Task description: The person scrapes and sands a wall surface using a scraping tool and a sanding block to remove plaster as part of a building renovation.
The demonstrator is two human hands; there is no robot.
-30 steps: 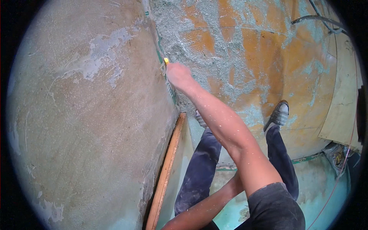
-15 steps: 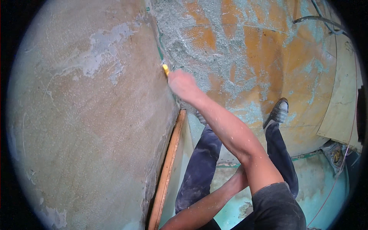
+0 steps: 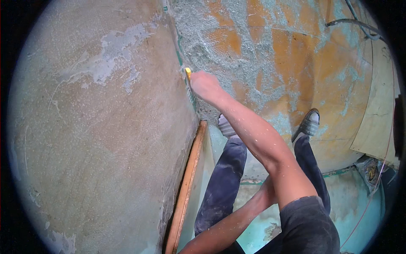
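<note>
My right hand [image 3: 205,86] is closed in a fist around a yellow-handled tool [image 3: 188,73], of which only a short yellow end shows past the fingers. The fist is at the seam between the stained beige wall [image 3: 105,127] and the floor, beside a green painted strip [image 3: 180,48]. Its working part is hidden, so the exact kind cannot be made out. My left hand [image 3: 267,194] lies behind my right elbow, which covers its fingers. Grey-green crumbs and scrapings [image 3: 224,63] cover the floor beyond the right hand.
A wooden strip [image 3: 186,190] runs along the foot of the wall. My slippered feet [image 3: 309,122] stand on the orange-brown floor [image 3: 292,55]. To the right are a pale board [image 3: 372,106], a dark hose [image 3: 351,20], a clear plastic bag [image 3: 372,173] and a thin red cord [image 3: 368,211].
My right hand has shifted slightly right along with the yellow-handled tool, whose end now points more upright. More of the left slipper shows. The left arm is nearly unchanged.
</note>
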